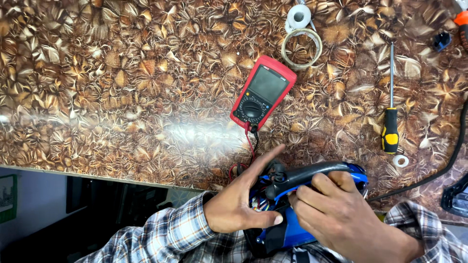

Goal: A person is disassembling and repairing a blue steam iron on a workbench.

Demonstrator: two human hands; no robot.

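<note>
A blue and black electric tool (312, 178) with a black handle rests at the near edge of the table, against my body. My left hand (241, 202) holds its left side, forefinger stretched out toward the table. My right hand (336, 212) wraps around the black handle from the right. Coloured wires show inside the tool between my hands. A red multimeter (263, 92) lies just beyond, its red and black leads (249, 148) running down to the tool.
A yellow and black screwdriver (390, 109) lies to the right. Two tape rolls (301, 36) sit at the top. A small white ring (400, 161) and a black cable (448, 160) are at the right edge, on a brown patterned tabletop (107, 87).
</note>
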